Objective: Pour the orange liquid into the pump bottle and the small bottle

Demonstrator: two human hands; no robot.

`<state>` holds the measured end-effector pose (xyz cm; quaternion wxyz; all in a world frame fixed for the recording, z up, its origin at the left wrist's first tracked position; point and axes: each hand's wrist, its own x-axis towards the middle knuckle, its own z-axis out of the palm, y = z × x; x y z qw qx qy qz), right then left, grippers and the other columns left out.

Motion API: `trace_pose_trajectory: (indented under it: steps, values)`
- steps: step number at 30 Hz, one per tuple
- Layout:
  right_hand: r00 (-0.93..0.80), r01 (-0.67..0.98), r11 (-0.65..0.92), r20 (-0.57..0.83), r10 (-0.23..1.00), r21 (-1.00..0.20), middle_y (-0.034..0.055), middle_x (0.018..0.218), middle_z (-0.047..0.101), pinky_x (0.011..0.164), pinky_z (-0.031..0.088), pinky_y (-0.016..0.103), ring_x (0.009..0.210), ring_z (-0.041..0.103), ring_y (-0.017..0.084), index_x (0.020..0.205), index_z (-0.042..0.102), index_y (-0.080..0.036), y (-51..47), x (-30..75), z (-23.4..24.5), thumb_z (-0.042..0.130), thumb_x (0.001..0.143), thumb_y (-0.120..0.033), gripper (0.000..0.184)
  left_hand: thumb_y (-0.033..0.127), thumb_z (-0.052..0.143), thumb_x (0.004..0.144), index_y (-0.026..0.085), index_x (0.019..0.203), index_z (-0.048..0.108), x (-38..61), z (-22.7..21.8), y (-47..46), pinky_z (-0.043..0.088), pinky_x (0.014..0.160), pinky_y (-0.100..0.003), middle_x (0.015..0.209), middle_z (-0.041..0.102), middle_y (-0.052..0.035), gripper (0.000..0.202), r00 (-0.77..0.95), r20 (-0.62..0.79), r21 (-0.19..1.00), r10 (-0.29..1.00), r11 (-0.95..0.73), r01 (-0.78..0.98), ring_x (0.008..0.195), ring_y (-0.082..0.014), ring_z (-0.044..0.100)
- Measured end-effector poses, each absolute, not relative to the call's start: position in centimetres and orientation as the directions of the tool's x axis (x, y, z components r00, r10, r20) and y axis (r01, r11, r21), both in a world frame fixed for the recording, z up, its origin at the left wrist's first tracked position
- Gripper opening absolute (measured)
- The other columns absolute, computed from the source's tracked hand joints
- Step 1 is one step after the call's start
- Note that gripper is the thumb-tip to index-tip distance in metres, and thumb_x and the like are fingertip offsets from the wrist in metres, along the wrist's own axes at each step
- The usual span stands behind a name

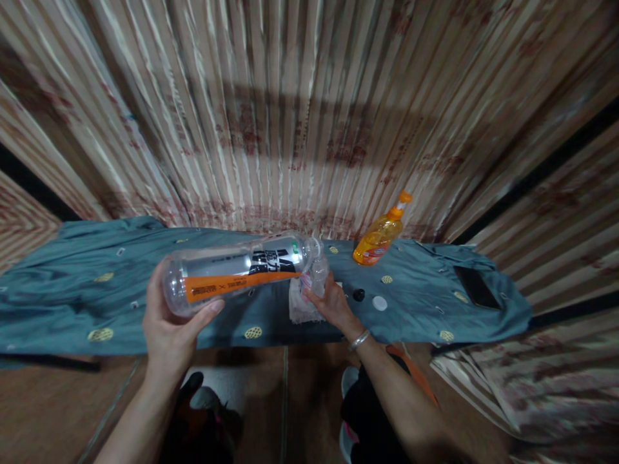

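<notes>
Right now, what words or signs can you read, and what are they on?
"魔力", it seems, on the large bottle.
"×" on its orange band; characters around it are too blurred.
Small clear bottle: print too small.
Pump bottle: label too blurred.
Curtain: any writing too blurred.

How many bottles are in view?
3: a large labelled bottle in the left grip, a small clear bottle in the right grip, an orange pump bottle on the cloth.

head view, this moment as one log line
left hand: holds large bottle near base | right hand: holds small bottle at large bottle's neck | pump bottle: on tablecloth
</notes>
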<state>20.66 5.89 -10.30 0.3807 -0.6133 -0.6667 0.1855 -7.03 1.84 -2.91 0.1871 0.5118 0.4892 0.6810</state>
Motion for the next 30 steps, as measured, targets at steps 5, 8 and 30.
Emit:
trace_pose_trajectory:
  steps: [5,8,30]
  values:
    - [0.059,0.675,0.154,0.261,0.964,-0.722,0.0121,0.103,0.071,0.083,0.056,0.040,0.096,0.070,0.029,0.122,0.047,-0.015,5.91,20.65,-10.22,0.068,0.078,-0.035,0.052,0.035,0.089,0.049,0.031,0.137,0.050,-7.05,-2.98,1.76,0.037,0.109,-0.050,0.139,0.055,-0.0071,0.097,-0.407,0.526,0.850,0.747,-0.458,0.260,0.128,-0.0326,0.050]
    - [0.052,0.664,0.163,0.263,0.963,-0.730,0.0127,0.105,0.071,0.085,0.055,0.040,0.099,0.070,0.029,0.121,0.048,-0.016,5.87,20.64,-10.09,0.068,0.078,-0.034,0.051,0.034,0.089,0.050,0.030,0.138,0.049,-7.00,-2.91,1.73,0.038,0.107,-0.051,0.139,0.055,-0.0083,0.097,-0.406,0.517,0.856,0.754,-0.452,0.251,0.127,-0.0332,0.051]
    - [0.047,0.670,0.154,0.249,0.967,-0.726,0.0130,0.103,0.072,0.084,0.055,0.036,0.097,0.070,0.028,0.121,0.048,-0.014,5.99,20.75,-10.45,0.067,0.080,-0.037,0.051,0.032,0.089,0.049,0.030,0.137,0.051,-7.02,-2.87,1.88,0.036,0.108,-0.054,0.139,0.055,-0.0076,0.096,-0.401,0.529,0.848,0.748,-0.472,0.240,0.128,-0.0334,0.050]
